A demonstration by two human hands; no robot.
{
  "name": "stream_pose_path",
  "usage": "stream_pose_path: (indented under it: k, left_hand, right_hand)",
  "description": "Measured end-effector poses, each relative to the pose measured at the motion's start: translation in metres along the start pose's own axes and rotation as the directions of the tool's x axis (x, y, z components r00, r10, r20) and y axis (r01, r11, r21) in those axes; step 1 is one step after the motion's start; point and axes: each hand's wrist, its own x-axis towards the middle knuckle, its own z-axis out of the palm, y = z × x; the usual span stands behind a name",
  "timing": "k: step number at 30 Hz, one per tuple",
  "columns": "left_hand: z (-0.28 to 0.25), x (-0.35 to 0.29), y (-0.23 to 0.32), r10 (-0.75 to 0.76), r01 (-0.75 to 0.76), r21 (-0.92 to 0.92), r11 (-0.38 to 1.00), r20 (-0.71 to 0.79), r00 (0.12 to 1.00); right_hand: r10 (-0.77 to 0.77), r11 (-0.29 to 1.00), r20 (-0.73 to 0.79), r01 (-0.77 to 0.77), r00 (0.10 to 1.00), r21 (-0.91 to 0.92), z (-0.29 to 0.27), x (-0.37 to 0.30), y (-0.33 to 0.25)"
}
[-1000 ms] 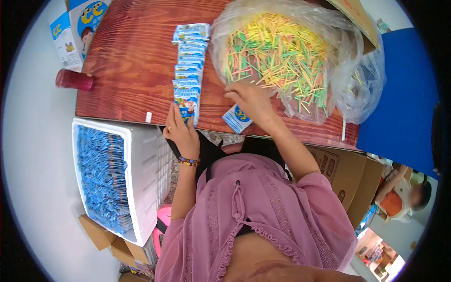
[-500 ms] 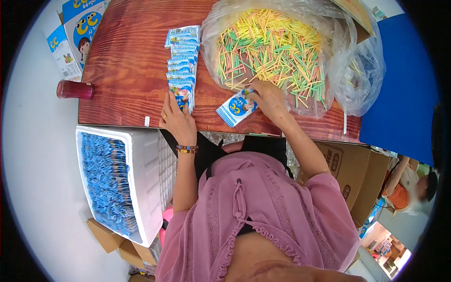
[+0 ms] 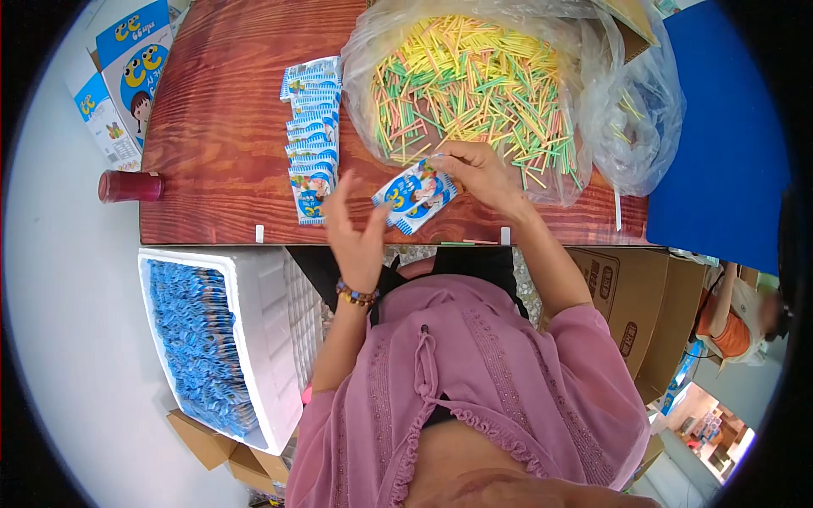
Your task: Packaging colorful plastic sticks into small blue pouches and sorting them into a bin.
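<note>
Packets (image 3: pixel 413 193) in right fingers (image 3: pixel 459 154), yellow-lettered

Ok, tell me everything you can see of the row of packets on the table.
The row of packets lies on the red-brown wooden table, left of the clear bag, running away from the near edge. The packets are blue and white, seemingly thin film with striped ends. They overlap like shingles, the nearest showing most of its face. The left hand is open beside the near end; whether it touches is unclear.
</note>
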Motion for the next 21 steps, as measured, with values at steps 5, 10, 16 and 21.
stream_pose_path:
  k: [5, 10, 16, 21]
  left_hand:
    - [0.026, 0.008, 0.001, -0.349, 0.540, -0.566, 0.623, 0.416, 0.839]
    - [0.032, 0.017, 0.019, -0.413, 0.535, -0.670, 0.514, 0.353, 0.839]
    - [0.029, 0.011, 0.004, -0.344, 0.541, -0.624, 0.564, 0.418, 0.841]
    - [0.036, 0.006, 0.008, -0.420, 0.575, -0.724, 0.381, 0.418, 0.806]
  right_hand:
    - [-0.014, 0.965, -0.049, 0.026, 0.999, 0.263, 0.014, -0.001, -0.003]
    - [-0.010, 0.986, -0.097, 0.026, 0.995, 0.165, 0.016, 0.000, 0.009]
    - [-0.065, 0.982, -0.089, 0.079, 0.994, 0.173, 0.019, -0.005, 0.002]
    - [-0.069, 0.982, -0.114, 0.088, 0.991, 0.168, 0.020, -0.004, 0.005]
